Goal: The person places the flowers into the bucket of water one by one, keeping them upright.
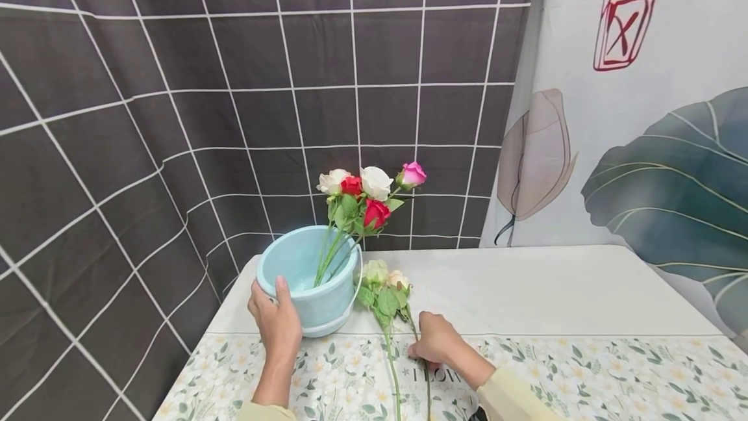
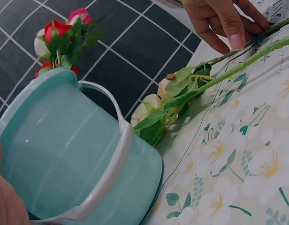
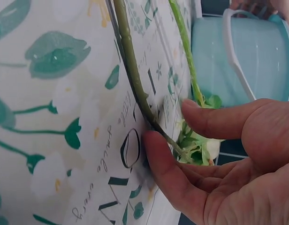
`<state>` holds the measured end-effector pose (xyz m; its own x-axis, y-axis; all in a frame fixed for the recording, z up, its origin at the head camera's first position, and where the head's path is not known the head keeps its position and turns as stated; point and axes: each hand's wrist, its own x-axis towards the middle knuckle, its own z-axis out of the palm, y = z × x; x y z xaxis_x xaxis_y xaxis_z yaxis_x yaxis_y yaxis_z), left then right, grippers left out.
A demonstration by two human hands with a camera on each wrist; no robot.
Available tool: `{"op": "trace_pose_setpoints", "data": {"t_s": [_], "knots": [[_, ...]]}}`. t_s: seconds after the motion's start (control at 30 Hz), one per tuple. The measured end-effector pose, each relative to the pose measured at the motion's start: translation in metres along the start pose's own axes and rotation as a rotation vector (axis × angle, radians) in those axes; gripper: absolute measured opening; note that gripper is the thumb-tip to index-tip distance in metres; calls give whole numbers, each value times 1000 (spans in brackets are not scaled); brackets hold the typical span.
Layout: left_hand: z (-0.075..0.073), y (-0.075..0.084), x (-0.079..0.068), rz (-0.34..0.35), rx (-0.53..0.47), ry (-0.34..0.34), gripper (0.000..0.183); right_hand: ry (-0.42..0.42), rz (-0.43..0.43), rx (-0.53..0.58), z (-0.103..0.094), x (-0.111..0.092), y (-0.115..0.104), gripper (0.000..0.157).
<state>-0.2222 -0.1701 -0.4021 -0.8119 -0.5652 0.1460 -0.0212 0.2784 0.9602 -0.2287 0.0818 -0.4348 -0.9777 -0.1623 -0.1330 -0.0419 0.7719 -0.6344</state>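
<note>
A light blue bucket [image 1: 324, 309] stands at the table's left, holding several artificial roses: red [image 1: 376, 213], white [image 1: 376, 182] and pink [image 1: 412, 174]. My left hand [image 1: 277, 318] grips the bucket's near left side, thumb at the rim; the left wrist view shows only part of it. Two pale roses [image 1: 376, 271] lie to the bucket's right, stems pointing toward me. My right hand [image 1: 438, 340] is at the right-hand stem [image 3: 129, 51]. In the right wrist view a fingertip [image 3: 156, 143] lies beside that stem, while the thumb stays apart from it.
The bucket's white handle [image 2: 117, 154] hangs down its right side. A floral mat [image 1: 584, 369] with printed lettering covers the table's near part; its far part is white [image 1: 526, 284]. Behind stand a dark grid-patterned curtain [image 1: 386, 115] and a leaf-printed curtain [image 1: 660, 148].
</note>
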Motion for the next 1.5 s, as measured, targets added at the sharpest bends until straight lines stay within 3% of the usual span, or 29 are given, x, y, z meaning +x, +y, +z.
{"op": "trace_pose_setpoints", "data": {"t_s": [0.4, 0.97, 1.33, 1.5], "knots": [[0, -1, 0, -10, 1, -17, 76, 40, -73, -57, 11, -3, 3, 40], [1, 0, 1, -15, 7, -6, 75, 62, -44, -198, 12, -4, -3, 66], [-3, 8, 4, -19, 1, 1, 75, 61, 4, -193, 9, 3, -7, 67], [-1, 7, 3, -28, -5, -3, 74, 44, 25, -138, 6, 1, -2, 52]]}}
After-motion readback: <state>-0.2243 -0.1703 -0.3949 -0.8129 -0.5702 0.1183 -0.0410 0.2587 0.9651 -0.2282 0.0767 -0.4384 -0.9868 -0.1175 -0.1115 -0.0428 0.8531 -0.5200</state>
